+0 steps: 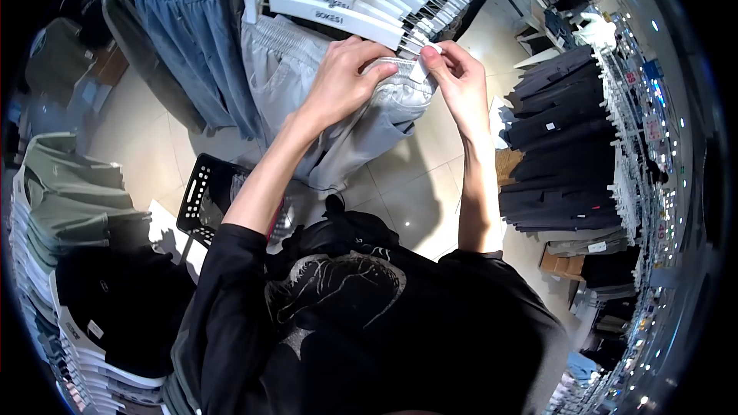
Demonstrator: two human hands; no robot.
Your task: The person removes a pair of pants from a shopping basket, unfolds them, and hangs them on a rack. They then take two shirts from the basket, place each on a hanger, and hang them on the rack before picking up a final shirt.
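Observation:
Light grey trousers (280,65) with a gathered elastic waistband hang from a white hanger (338,19) at the front of a rack. My left hand (346,81) grips the waistband near its middle, thumb toward me. At the waistband's right end, my right hand (459,81) pinches a small white piece that looks like the hanger's clip. A white tag (419,71) hangs just below those fingertips. The left hanger clip (252,6) sits at the other end of the waistband. My fingers partly hide the waistband between the hands.
Blue jeans (192,38) hang left of the trousers. A black basket (201,192) stands on the tiled floor (415,192) at lower left. Green shirts (73,184) hang on a rack at far left, and dark garments (557,138) line the right side.

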